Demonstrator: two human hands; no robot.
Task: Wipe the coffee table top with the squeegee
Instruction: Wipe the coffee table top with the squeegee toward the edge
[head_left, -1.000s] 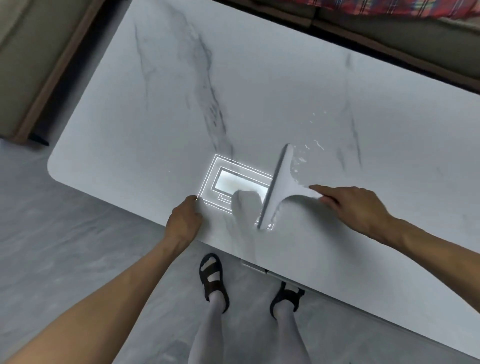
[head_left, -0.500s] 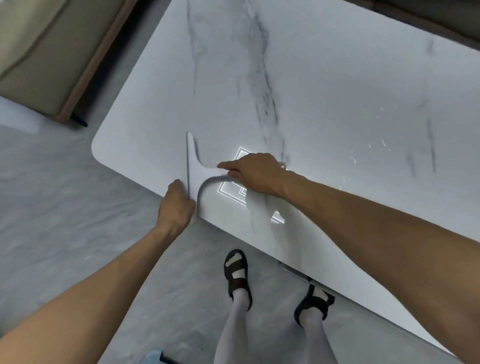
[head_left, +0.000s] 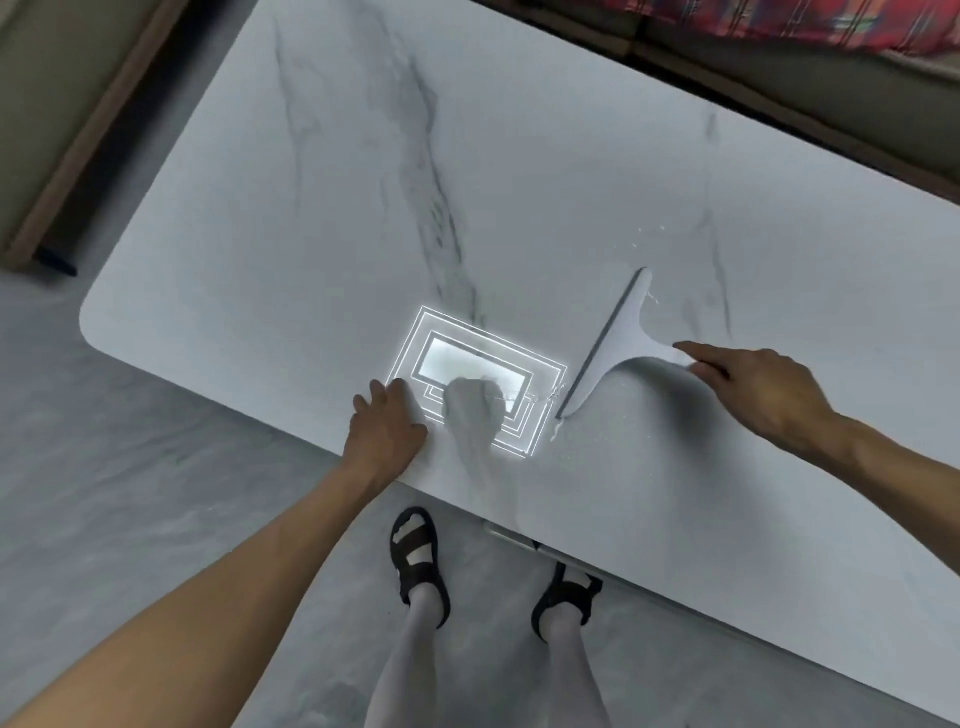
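Across the middle of the view runs the white marble-patterned table, its grey veins running from far edge to near edge and its rounded near-left corner toward the lower left. Near the middle of the near edge a bright rectangular light reflection lies on the glossy top. Just right of it stands the white T-shaped plastic squeegee, blade down on the top. Its long blade axis runs diagonally from the near edge toward the far right, and its handle points right into the right hand. That hand is closed around the handle end, index finger extended along it. The left hand lies flat and empty on the near edge, left of the reflection. Small water droplets sit beyond the blade's far tip and at its near tip. Judgement: the right hand is the nearer and controlling hand; a stroke square to the blade would travel leftward.
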